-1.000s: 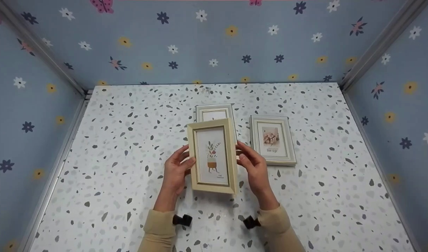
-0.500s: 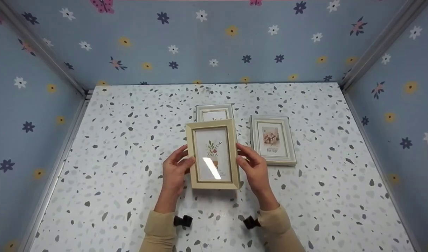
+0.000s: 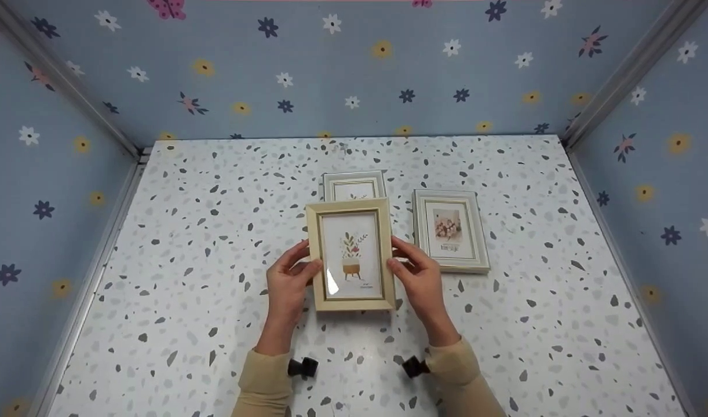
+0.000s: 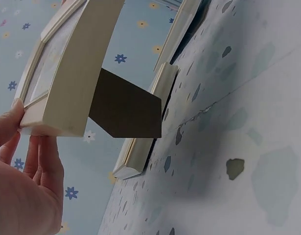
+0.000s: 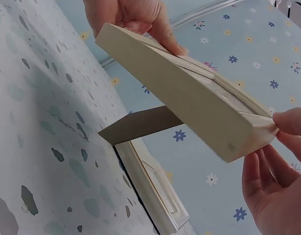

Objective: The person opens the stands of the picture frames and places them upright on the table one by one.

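The left hand and right hand are gripping a cream picture frame at nine and three o'clock, above a speckled bench.

From here I see the cream picture frame tilted above the surface, plant print showing, dark back stand angled out.

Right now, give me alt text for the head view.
A left hand and right hand hold a cream picture frame with a plant drawing, above a speckled table. A pale frame lies partly hidden behind it, a second frame to its right.
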The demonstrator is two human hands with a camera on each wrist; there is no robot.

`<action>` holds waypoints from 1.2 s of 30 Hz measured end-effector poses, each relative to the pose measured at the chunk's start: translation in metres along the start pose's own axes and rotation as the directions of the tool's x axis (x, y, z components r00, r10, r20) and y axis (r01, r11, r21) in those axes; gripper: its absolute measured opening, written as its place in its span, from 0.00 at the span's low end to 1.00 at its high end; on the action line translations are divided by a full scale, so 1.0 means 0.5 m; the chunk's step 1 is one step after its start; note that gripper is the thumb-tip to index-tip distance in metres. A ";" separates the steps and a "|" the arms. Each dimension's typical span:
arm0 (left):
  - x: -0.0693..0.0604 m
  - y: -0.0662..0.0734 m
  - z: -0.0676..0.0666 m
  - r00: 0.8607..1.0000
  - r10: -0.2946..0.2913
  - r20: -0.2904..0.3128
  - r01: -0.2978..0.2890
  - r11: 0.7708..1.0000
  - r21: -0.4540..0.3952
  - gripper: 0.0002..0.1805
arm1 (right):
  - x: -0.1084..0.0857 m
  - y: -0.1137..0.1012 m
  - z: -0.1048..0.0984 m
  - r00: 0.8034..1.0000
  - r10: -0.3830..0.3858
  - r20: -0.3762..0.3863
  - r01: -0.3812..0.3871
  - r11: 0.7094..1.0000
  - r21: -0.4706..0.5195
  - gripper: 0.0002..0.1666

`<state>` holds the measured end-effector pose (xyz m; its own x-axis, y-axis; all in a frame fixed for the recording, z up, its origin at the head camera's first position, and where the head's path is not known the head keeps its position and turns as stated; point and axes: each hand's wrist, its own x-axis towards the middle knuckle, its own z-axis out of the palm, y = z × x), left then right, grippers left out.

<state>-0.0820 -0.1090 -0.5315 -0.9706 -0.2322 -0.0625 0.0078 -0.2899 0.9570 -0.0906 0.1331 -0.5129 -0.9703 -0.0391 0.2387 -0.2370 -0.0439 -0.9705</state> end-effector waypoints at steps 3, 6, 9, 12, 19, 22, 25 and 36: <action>0.000 0.001 0.001 1.000 0.024 -0.011 -0.024 1.000 0.017 0.25 | 0.004 -0.001 0.001 1.000 0.022 -0.012 -0.022 1.000 -0.001 0.23; 0.002 0.001 0.002 0.998 0.059 -0.018 -0.058 0.996 0.061 0.26 | 0.005 -0.019 0.004 0.999 0.042 -0.021 -0.042 0.999 -0.003 0.23; 0.004 0.002 0.004 0.995 0.091 -0.027 -0.087 0.989 0.120 0.28 | 0.007 -0.040 0.010 0.998 0.046 -0.030 -0.047 0.999 -0.015 0.22; 0.005 0.004 0.004 0.992 0.119 -0.037 -0.111 0.980 0.164 0.28 | 0.011 -0.050 0.015 0.998 0.043 -0.035 -0.044 0.999 -0.032 0.22; 0.007 0.012 0.002 0.984 0.177 -0.040 -0.160 0.951 0.263 0.25 | 0.021 -0.050 0.024 0.998 0.043 -0.048 -0.045 0.998 -0.044 0.22; 0.005 0.022 0.003 0.982 0.181 -0.049 -0.158 0.941 0.299 0.24 | 0.022 -0.049 0.030 0.997 0.048 -0.055 -0.051 0.997 -0.053 0.21; -0.004 0.052 0.009 0.978 0.198 -0.063 -0.167 0.930 0.327 0.23 | 0.025 -0.050 0.040 0.997 0.049 -0.052 -0.052 0.997 -0.058 0.21; -0.013 0.082 -0.004 0.969 0.239 -0.055 -0.209 0.921 0.330 0.19 | 0.036 -0.046 0.072 0.999 0.014 -0.040 -0.018 0.994 -0.110 0.20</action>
<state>-0.0751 -0.1211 -0.4923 -0.9258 -0.3457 0.1529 0.1303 0.0879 0.9876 -0.1008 0.0977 -0.4848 -0.9747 -0.0001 0.2236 -0.2231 0.0673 -0.9725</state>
